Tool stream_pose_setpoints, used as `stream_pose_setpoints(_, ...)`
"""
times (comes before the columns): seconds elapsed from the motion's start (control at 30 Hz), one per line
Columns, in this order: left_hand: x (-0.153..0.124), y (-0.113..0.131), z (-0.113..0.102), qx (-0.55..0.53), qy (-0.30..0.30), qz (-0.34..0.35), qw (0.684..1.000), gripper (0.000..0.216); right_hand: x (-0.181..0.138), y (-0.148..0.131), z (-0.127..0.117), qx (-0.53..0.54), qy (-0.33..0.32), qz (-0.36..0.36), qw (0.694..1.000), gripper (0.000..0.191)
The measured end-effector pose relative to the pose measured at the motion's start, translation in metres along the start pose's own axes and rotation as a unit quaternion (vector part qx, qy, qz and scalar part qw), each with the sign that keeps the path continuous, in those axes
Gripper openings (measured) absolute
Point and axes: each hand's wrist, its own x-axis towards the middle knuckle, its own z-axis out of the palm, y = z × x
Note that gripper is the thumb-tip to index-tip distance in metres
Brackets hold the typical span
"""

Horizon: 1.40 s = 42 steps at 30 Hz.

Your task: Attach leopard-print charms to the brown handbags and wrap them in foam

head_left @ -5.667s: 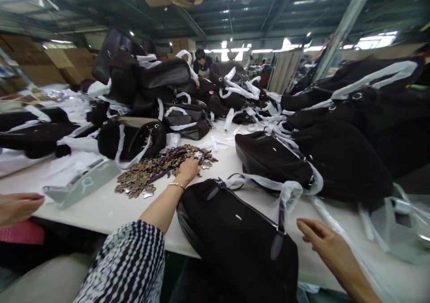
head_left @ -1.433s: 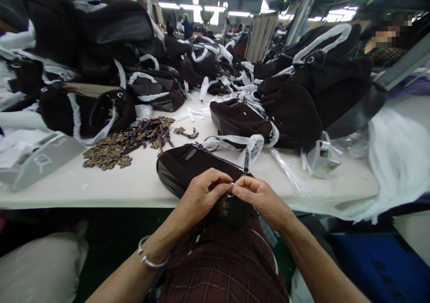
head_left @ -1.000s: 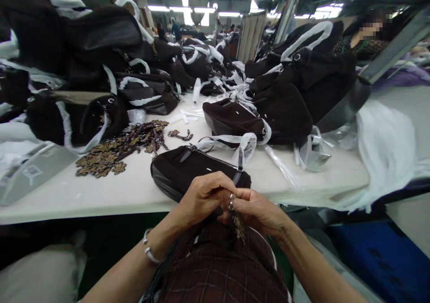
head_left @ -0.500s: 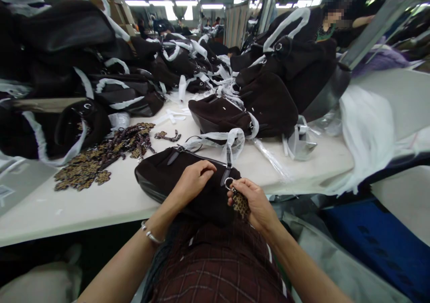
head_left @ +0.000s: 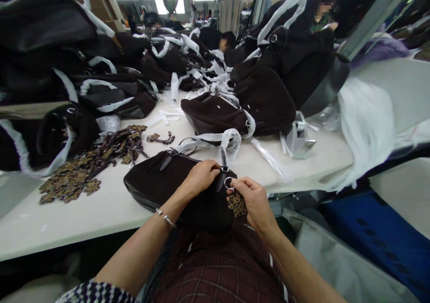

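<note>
A dark brown handbag (head_left: 161, 184) lies at the near edge of the white table (head_left: 101, 209), partly over my lap. My left hand (head_left: 200, 176) is closed on the bag's strap tab by its top edge. My right hand (head_left: 252, 200) pinches a metal key ring (head_left: 228, 183) with a leopard-print charm (head_left: 238, 204) hanging from it, held against the strap tab. The bag's handle is wrapped in white tissue (head_left: 218, 140).
A heap of leopard-print charms (head_left: 87, 164) lies at the left on the table, one loose charm (head_left: 160, 138) beside it. Piles of brown bags (head_left: 262, 97) with wrapped handles fill the back and left. White plastic sheeting (head_left: 366, 128) hangs at the right. Other people work far behind.
My left hand left the charm heap and joined my right over the bag. The ring with its charm has moved up from my lap to the strap tab. The view has shifted left.
</note>
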Motion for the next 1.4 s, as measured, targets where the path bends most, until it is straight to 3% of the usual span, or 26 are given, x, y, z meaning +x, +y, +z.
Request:
stream_pose_setpoints(0.17, 0.012, 0.004, -0.001, -0.075, -0.036, 0.004, 0.997, 0.021, 0.018, 0.006, -0.003, -0.069, 0.039, -0.056, 0.995, 0.036)
stream_pose_setpoints(0.4, 0.041, -0.001, 0.003, -0.139, -0.094, -0.025, 0.985, 0.022, 0.041, 0.015, -0.003, -0.073, 0.091, -0.090, 0.989, 0.038)
stream_pose_setpoints(0.57, 0.035, -0.002, 0.006, -0.297, -0.117, -0.022, 0.947, 0.021, 0.048, 0.015, -0.003, -0.068, 0.116, -0.100, 0.986, 0.037)
stream_pose_setpoints(0.73, 0.011, -0.002, 0.013, -0.387, -0.061, -0.055, 0.918, 0.023, 0.051, 0.015, 0.001, -0.130, 0.120, -0.115, 0.978, 0.035)
stream_pose_setpoints(0.93, -0.002, 0.003, 0.025, -0.386, 0.012, -0.055, 0.921, 0.020, 0.051, 0.016, 0.006, -0.199, 0.142, -0.130, 0.961, 0.032)
stream_pose_setpoints(1.07, -0.005, 0.004, 0.027, -0.343, 0.039, -0.038, 0.938, 0.016, 0.055, 0.015, 0.008, -0.229, 0.145, -0.134, 0.953, 0.030)
stream_pose_setpoints(1.2, -0.005, 0.000, 0.031, -0.331, 0.049, -0.023, 0.942, 0.015, 0.057, 0.015, 0.011, -0.174, 0.124, -0.097, 0.972, 0.031)
stream_pose_setpoints(1.33, -0.004, -0.008, 0.036, -0.441, 0.029, -0.067, 0.894, 0.018, 0.048, 0.018, 0.016, 0.003, 0.124, -0.063, 0.990, 0.035)
stream_pose_setpoints(1.4, -0.005, -0.012, 0.037, -0.447, 0.028, -0.070, 0.891, 0.016, 0.038, 0.016, 0.017, 0.056, 0.094, -0.043, 0.993, 0.036)
